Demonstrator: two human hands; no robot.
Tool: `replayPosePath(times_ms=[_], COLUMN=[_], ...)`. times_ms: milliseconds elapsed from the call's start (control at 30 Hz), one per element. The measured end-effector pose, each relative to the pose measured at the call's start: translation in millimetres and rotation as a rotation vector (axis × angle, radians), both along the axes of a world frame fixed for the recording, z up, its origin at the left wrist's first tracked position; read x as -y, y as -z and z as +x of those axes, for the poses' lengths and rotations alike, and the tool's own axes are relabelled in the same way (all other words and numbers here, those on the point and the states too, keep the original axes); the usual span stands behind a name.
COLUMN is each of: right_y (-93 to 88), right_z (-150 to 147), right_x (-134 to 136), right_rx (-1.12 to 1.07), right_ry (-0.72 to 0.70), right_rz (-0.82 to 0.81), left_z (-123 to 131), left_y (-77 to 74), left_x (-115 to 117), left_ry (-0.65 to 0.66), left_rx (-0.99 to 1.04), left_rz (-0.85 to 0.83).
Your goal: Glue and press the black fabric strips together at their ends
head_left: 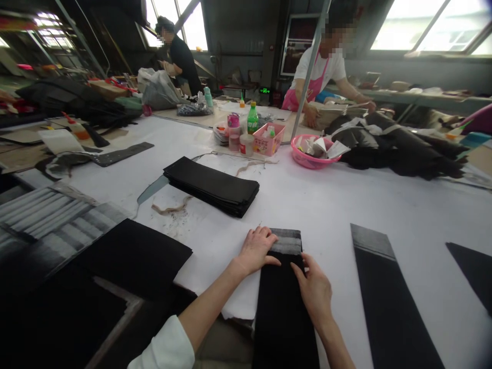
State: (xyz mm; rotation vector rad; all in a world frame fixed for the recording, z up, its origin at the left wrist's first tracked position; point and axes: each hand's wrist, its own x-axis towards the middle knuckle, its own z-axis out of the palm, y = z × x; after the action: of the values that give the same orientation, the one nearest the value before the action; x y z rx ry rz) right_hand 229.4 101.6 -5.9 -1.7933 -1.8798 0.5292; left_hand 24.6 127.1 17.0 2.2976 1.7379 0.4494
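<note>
Black strip (pixel 286 307), littered white tabletop (pixel 307 205), bright windows (pixel 423 23) beyond

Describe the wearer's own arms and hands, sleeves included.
Left hand and right hand are ungloved, with no watch or markings visible. The left forearm emerges from a plain, pale, slightly greenish sleeve; no right sleeve shows. No cables visible.

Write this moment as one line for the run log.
left hand: on black strip, at grey-banded end; right hand: at strip's right edge; ahead-left: stack of black sheets; right: second grey-ended black strip
</note>
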Motion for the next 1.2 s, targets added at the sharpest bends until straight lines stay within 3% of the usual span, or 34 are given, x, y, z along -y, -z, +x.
replayPosePath(times_ms=[100,200,367,733,900,1067,1200], right_y=[-11.2,-24.6,-36.0,-35.8,-41.7,-44.8,-35.6], right_z=[2,0,-18,-28,-29,-25,-17], right_x=[-3,-13,-35,-66,-59,-33,-8], right_rx=[0.168,0.283,0.316,0.333,0.335,0.294,0.222], right_ry=[-0.037,-0.18,-0.471,-0.618,-0.69,-0.745,-0.671], right_rz=[0.172,0.253,0.171,0.086,0.172,0.248,0.31], left_z=[0,0,-7,-16,-15,-15,-16], left_y=[0.5,0.5,-1.1,-5.6,-6.9,-5.9,-6.2], left_x=[0,-1,-6,-16,-14,-13,-8], left_ry=[-0.003,-0.003,0.028,0.084,0.082,0.073,0.092], left_rx=[0.008,0.013,0.024,0.013,0.005,-0.002,-0.005], left_rz=[-0.008,-0.021,-0.055,-0.099,-0.093,-0.081,-0.07])
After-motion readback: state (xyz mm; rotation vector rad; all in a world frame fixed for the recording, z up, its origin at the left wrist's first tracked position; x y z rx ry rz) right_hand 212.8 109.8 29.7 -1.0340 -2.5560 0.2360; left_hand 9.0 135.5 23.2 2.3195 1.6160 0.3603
